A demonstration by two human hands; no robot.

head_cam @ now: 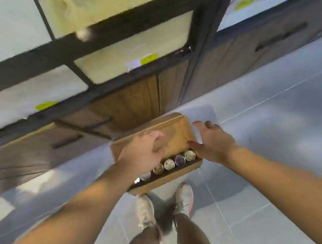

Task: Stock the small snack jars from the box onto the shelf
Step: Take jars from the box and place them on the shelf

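A brown cardboard box (174,127) stands on the grey tiled floor just in front of my feet. A row of several small snack jars (169,163) with round lids shows along its near side. My left hand (143,153) hovers over the left part of the box, fingers curled down into it; whether it touches a jar is hidden. My right hand (212,141) is spread at the box's right edge, thumb against the rim. The shelf (116,26), a dark frame with pale panels, rises behind the box.
Wooden cabinet fronts (137,102) with dark handles run below the shelf. Yellow price tags (148,59) stick to the shelf edges. My two white shoes (164,204) stand on the floor tiles (268,129) right behind the box. The picture is blurred.
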